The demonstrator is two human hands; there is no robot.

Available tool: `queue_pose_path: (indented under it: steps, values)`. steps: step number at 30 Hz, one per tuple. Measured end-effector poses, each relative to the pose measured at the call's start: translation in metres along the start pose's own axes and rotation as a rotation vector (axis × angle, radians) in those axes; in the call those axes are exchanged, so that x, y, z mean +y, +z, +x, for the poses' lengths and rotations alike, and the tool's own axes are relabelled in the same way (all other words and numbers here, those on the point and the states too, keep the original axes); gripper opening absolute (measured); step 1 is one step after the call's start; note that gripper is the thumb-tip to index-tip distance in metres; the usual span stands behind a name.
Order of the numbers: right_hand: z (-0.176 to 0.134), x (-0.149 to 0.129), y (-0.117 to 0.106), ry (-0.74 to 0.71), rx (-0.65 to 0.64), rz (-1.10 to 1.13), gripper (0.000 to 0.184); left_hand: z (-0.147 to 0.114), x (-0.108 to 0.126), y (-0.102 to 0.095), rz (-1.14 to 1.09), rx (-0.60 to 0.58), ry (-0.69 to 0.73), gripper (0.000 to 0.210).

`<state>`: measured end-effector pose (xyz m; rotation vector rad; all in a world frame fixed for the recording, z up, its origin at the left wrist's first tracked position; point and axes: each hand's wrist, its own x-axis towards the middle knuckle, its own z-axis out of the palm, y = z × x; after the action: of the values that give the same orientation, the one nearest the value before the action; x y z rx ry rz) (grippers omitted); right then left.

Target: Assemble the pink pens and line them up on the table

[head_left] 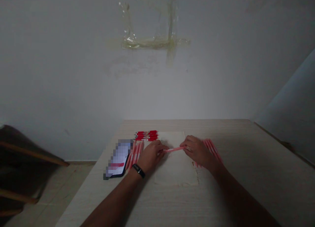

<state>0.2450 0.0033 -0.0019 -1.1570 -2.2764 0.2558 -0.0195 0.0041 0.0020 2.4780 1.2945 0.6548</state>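
Note:
A slim pink pen (175,149) stretches almost level between my two hands, above a pale cloth-like sheet (174,174) with frayed edges. My left hand (152,154), with a black band on the wrist, pinches its left end. The fingers of my right hand (197,149) are closed on the other end. Just left of my left hand lies a row of pink pens (136,153). More pink pens (213,148) lie beside and partly under my right hand, which hides some of them. Several red pens (147,135) lie side by side beyond my left hand.
A phone (117,161), its screen blurred, lies at the left of the light wooden table (172,207). The table's far edge meets a grey wall (209,82) with tape marks. Dark furniture with wooden bars (31,153) stands at the lower left.

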Motion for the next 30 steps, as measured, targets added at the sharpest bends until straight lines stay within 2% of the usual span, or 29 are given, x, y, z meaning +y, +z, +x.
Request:
queue_pose_path:
  steps: [4,8,11,14,15,18,21,25,28,30]
  values:
    - [-0.001,-0.006,0.008,-0.012,-0.018,0.112,0.013,0.0,-0.002,0.003,-0.017,-0.009,-0.001,0.022]
    - [-0.001,-0.006,0.013,0.124,0.064,0.224,0.008,0.001,-0.002,0.002,-0.03,-0.002,-0.002,0.019]
    - [0.0,-0.006,0.014,0.197,0.037,0.189,0.021,0.001,-0.001,0.001,-0.036,0.017,0.004,0.018]
    - [0.0,-0.005,0.015,0.186,0.003,0.131,0.033,0.002,0.001,-0.001,-0.042,0.009,0.01,0.019]
    - [0.0,-0.004,0.015,0.184,0.001,0.133,0.033,0.002,0.001,-0.001,-0.043,0.008,0.007,0.019]
    - [-0.001,-0.004,0.012,0.224,0.019,0.198,0.013,0.002,0.002,-0.001,-0.036,0.021,-0.01,0.018]
    - [-0.002,-0.004,0.009,0.229,-0.005,0.223,0.009,0.002,0.001,0.0,-0.031,0.025,-0.006,0.018]
    - [-0.001,-0.007,0.006,0.164,-0.054,0.152,0.024,0.001,0.0,0.001,-0.039,0.026,0.007,0.018]
    - [-0.001,-0.008,0.006,0.196,-0.027,0.164,0.007,0.002,0.001,0.001,-0.044,0.023,-0.008,0.019]
    - [-0.001,-0.008,0.006,0.199,-0.02,0.159,0.006,0.002,0.001,0.0,-0.042,0.02,-0.01,0.019]
